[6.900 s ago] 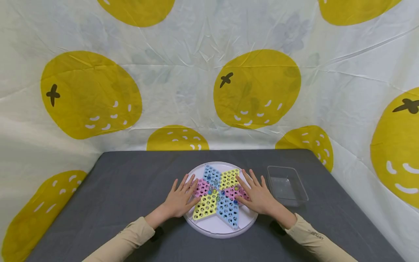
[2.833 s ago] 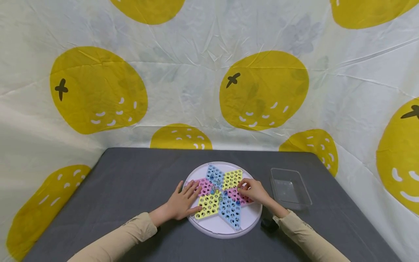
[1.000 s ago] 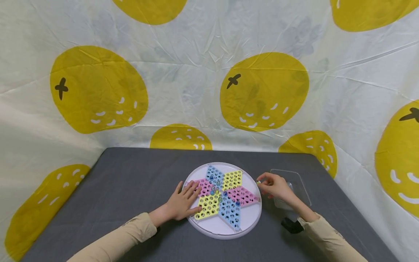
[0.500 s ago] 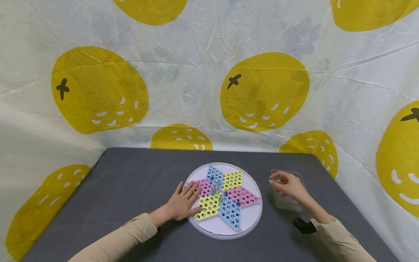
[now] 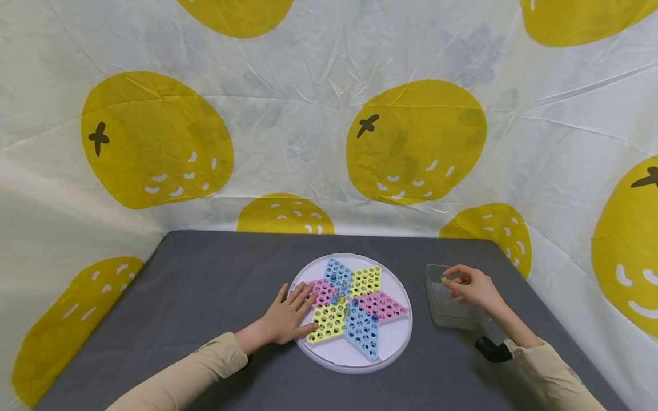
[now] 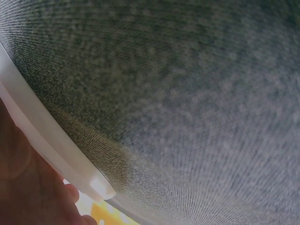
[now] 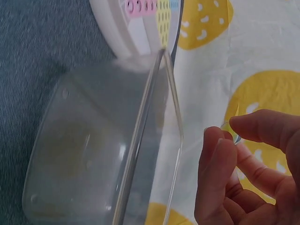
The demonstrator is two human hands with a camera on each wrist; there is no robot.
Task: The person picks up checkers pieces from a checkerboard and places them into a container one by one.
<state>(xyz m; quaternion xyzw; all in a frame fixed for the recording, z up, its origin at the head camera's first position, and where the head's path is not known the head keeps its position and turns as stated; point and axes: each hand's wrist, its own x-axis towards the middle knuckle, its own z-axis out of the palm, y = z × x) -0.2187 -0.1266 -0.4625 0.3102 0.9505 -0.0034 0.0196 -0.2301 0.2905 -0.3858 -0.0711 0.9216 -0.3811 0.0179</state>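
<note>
A round white Chinese checkers board point(image 5: 393, 342) carries a star of blue, yellow and pink perforated sections. Several glass marbles sit near its centre, and a blue marble point(image 5: 374, 318) sits farther right. My left hand point(image 5: 289, 317) rests with fingers spread on the board's left side; in the left wrist view, the hand point(image 6: 26, 183) is beside the white rim point(image 6: 51, 136). My right hand point(image 5: 475, 286) pinches a clear marble with yellow in it point(image 7: 228, 128) between thumb and fingertips. It is above the clear plastic box point(image 7: 70, 154), whose far right side it hides in the head view.
A dark grey cloth point(image 5: 231, 268) covers the table. Behind it hangs a white curtain point(image 5: 288, 142) with large yellow fruit prints. A black strap point(image 5: 493, 349) is on the right wrist.
My right hand took a marble from the pink right section, then carried it rightward over the clear box. My left hand has stayed on the board.
</note>
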